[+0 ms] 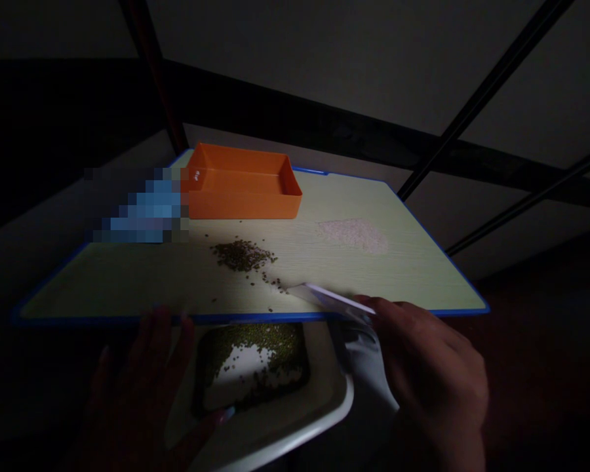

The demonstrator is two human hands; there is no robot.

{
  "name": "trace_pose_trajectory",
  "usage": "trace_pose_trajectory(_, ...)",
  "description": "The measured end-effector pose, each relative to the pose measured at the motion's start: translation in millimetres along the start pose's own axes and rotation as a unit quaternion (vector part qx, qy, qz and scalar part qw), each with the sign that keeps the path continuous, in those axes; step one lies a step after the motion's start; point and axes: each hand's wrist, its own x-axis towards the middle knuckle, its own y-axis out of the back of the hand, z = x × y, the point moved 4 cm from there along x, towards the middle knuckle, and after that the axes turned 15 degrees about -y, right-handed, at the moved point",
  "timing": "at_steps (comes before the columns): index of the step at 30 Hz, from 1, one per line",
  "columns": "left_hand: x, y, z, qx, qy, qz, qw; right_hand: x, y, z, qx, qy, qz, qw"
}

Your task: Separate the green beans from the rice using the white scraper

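Note:
My right hand [430, 367] is closed on a thin, flat white card [337, 300], tilted over the front edge of the small table [413, 275]. Its far tip touches the tabletop beside a few stray green beans. A heap of small dark green beans [243, 254], like mung beans, lies just beyond the tip. My left hand [137, 387], in deep shadow, has its fingers spread near the table edge, with the thumb over a white tub [341, 393]. Green beans [280, 341] lie in the tub below the edge, around a bare white patch.
An orange rectangular box [246, 206] stands at the back left of the table. To the right lies a flat pile of pale grains [354, 234], like rice. A pixelated blue thing [147, 210] is at the left. A blue rim borders the tabletop. The surroundings are dark.

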Motion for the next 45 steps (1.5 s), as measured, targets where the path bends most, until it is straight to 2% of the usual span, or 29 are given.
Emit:
trace_pose_trajectory(7,0,0.8,1,-0.006,0.014,-0.008,1.0,1,0,0,-0.008,0.02,-0.015,1.0)
trace_pose_trajectory(15,-1,0.2,0,-0.011,0.016,-0.013,1.0,5,0,-3,-0.004,0.055,0.008,0.998)
trace_pose_trajectory(23,0,1.5,1,-0.024,0.03,-0.015,0.999,4,-2,-2,-0.009,0.057,-0.013,0.998)
trace_pose_trajectory(35,-1,-0.4,-3,-0.013,0.013,-0.017,1.0,6,5,-10,0.0,0.079,-0.022,0.997)
trace_pose_trajectory(41,0,2.3,0,0.007,-0.015,0.003,1.0,3,6,-12,-0.008,0.083,-0.036,0.996)
trace_pose_trajectory(45,0,0.5,0,-0.008,0.009,-0.007,1.0,2,3,-15,-0.013,0.095,-0.039,0.995)
